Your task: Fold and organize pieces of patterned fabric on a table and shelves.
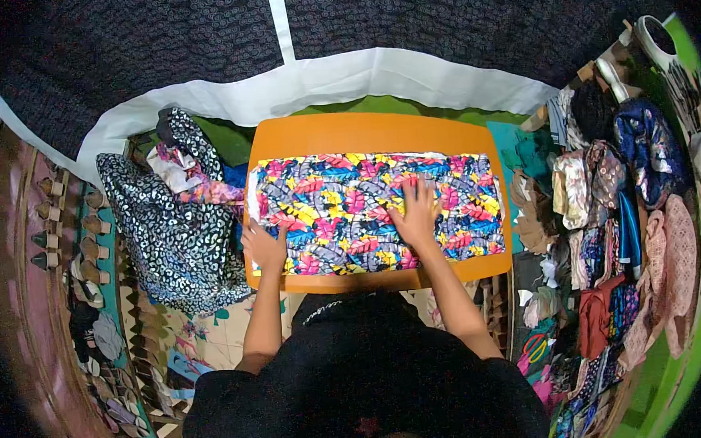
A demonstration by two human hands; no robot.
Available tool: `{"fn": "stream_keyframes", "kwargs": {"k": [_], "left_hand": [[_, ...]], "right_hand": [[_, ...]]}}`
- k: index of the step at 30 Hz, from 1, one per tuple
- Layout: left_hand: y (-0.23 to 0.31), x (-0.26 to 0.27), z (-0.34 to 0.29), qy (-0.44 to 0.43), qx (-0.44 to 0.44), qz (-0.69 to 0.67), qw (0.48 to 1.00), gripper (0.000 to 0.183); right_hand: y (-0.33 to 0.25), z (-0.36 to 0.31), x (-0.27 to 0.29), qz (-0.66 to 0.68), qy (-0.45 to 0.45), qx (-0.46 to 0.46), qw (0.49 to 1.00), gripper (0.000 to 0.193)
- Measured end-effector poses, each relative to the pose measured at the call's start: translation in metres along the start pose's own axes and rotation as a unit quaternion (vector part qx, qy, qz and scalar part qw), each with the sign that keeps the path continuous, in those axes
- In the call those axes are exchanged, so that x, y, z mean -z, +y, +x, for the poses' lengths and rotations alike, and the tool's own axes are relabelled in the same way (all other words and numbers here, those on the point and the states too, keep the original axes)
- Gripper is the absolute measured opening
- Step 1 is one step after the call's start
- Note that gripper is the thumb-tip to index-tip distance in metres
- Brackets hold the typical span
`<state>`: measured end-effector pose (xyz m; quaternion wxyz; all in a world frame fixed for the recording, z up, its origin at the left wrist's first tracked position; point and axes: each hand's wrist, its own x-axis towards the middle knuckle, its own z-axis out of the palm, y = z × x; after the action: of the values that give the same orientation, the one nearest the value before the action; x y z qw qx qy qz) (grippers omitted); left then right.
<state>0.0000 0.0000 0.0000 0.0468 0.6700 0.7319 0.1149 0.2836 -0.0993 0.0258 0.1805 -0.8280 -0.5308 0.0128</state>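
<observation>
A folded cloth [334, 212] with a bright leaf print in pink, yellow, blue and grey lies flat as a long rectangle on an orange table [361, 134]. White underside shows along its left end and part of its far edge. My right hand [416, 213] rests on the cloth right of its middle, palm down with fingers spread. At the cloth's left end, my left hand [264, 247] lies with the thumb apart from the fingers, over the edge of the fabric. Neither hand grips anything that I can see.
Left of the table hangs a heap of black-and-white spotted fabric [171, 230]. Racks of shoes [87, 243] stand at the far left. On the right are many folded and hanging clothes [601, 252], with scissors [537, 347] at the lower right. A dark patterned curtain [435, 21] hangs beyond.
</observation>
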Motion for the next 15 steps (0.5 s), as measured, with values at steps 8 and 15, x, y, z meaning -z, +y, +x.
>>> {"fn": "stream_keyframes", "kwargs": {"k": [8, 15], "left_hand": [[-0.03, -0.001, 0.027, -0.162, 0.047, -0.098, 0.981, 0.064], [-0.066, -0.024, 0.044, -0.294, 0.028, -0.28, 0.913, 0.033]], "right_hand": [[-0.017, -0.022, -0.047, -0.045, -0.094, 0.104, 0.989, 0.062], [-0.008, 0.002, -0.013, 0.002, -0.054, 0.086, 0.995, 0.061]]}}
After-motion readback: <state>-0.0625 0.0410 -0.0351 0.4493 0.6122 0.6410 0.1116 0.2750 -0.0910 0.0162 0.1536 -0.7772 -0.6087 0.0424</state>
